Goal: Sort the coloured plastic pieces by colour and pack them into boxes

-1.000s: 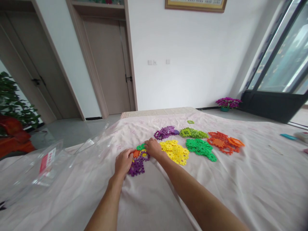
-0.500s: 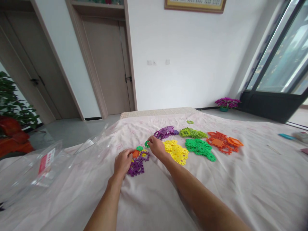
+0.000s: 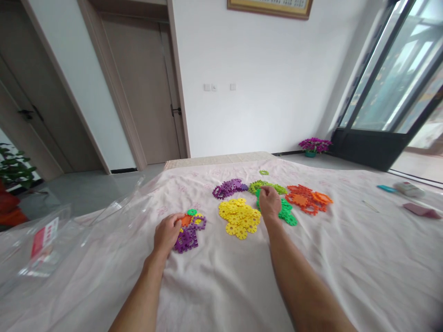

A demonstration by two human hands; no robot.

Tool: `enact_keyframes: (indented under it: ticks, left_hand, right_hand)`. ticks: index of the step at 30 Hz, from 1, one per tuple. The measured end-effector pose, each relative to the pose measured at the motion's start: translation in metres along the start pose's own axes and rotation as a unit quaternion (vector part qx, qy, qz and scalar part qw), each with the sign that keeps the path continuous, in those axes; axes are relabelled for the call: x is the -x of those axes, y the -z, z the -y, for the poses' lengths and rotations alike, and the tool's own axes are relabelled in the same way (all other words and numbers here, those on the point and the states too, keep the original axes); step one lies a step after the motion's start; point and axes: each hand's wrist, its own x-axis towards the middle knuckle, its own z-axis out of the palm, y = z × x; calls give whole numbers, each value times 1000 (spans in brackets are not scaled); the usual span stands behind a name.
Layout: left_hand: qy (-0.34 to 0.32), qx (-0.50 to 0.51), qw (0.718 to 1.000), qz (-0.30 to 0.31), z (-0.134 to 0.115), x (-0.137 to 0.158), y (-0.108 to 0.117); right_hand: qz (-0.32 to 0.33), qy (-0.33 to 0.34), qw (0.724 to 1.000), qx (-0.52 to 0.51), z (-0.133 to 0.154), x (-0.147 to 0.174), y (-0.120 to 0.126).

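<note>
At the far left a clear plastic bag (image 3: 26,258) with a red and white label (image 3: 44,238) lies on the pale cloth (image 3: 221,281). Next comes the left hand (image 3: 168,232), palm down, its fingertips on the left edge of an orange piece (image 3: 186,221); the gap between thumb and fingers is hidden, so I can't tell how firmly it grips. That orange piece sits in a small cluster with a green disc (image 3: 192,212) at its far side, a purple frame (image 3: 204,223) to its right and purple pieces (image 3: 186,241) nearer the person. Further right are a purple pile (image 3: 230,188) and, nearer, a yellow pile (image 3: 240,215). The right hand (image 3: 271,201) is over the green pile (image 3: 288,213), fingers drawn together; it may be pinching a green piece, but I can't tell. Just beyond it is a lime pile (image 3: 279,189), then an orange pile (image 3: 301,199). At the far right lie a blue item (image 3: 386,188) and a folded pink cloth (image 3: 421,210)
</note>
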Motion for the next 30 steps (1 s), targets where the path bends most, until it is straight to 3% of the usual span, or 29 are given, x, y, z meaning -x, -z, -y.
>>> enact_keyframes:
  ticks: [3,6,8,11,13,16,19,21,24,27,30]
  left_hand:
    - [-3,-1,1000,2,1,-1,0]
    - [2,-5,1000,4,-1,0,1]
    - [4,-6,1000,5,-3,0,2]
    - [4,-5,1000,7,-3,1,2]
    - [0,-1,1000,7,-2,0,2]
    - [-5,4,1000,6,0,0,1]
    - [-2,1,1000,3,0,-1,0]
    - [-2,1,1000,1,0,-1,0]
    - [-4,3,1000,0,2,-1,-1]
    - [-6,0,1000,3,3,-2,-2]
    - [-5,-6,1000,2,2,-2,-2]
  right_hand:
    - [-77,6,997,30,2,1,5]
    - [-81,95,992,-8,23,16,0]
    - [-19,196,978,-70,44,35,-8]
    - [121,319,935,-95,73,75,-20]
    - [202,379,901,-68,86,102,-25]
    - [263,415,871,-5,95,131,-26]
    - [303,424,853,32,95,141,-26]
    - [315,410,855,32,94,141,-27]
    - [330,358,873,-10,93,137,-32]
    - [381,293,872,-96,92,130,-38]
    - [378,214,885,-170,90,121,-43]
